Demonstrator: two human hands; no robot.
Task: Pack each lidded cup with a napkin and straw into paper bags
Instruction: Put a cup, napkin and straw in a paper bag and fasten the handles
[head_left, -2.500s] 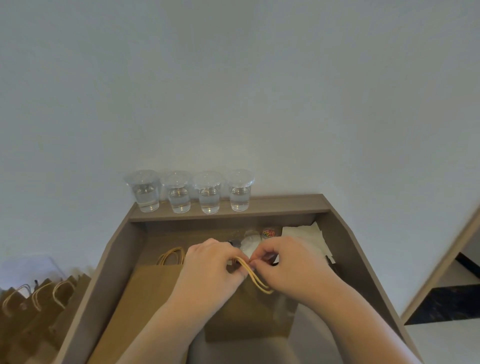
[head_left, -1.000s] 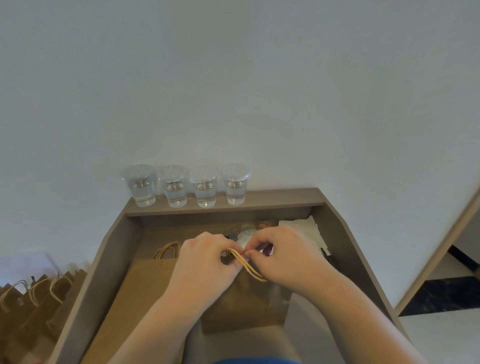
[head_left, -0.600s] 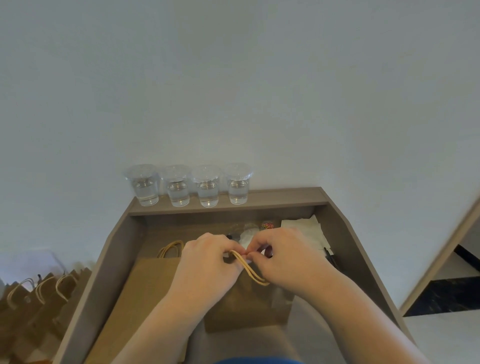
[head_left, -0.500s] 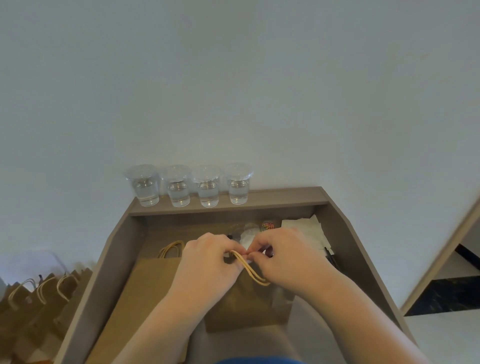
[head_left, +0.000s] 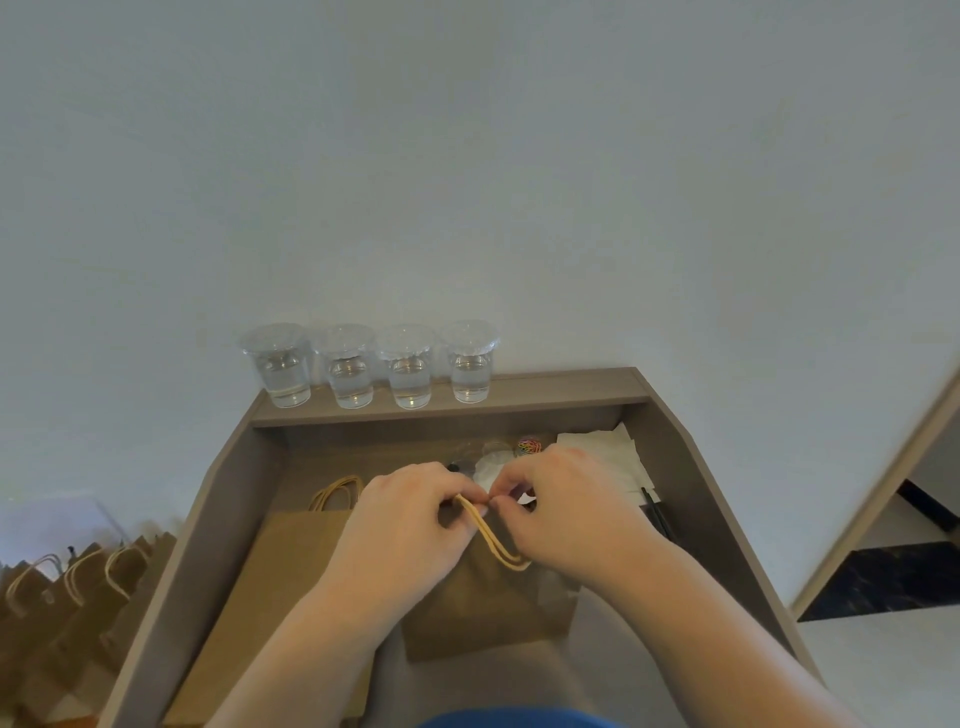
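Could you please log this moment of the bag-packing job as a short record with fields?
left hand: pinching the bag handles
right hand: pinching the same handles
paper bag: upright in the tray, under both hands
lidded cups: four on the back ledge, unpacked
napkins: stack at tray's back right
flat bags: lying at tray's left
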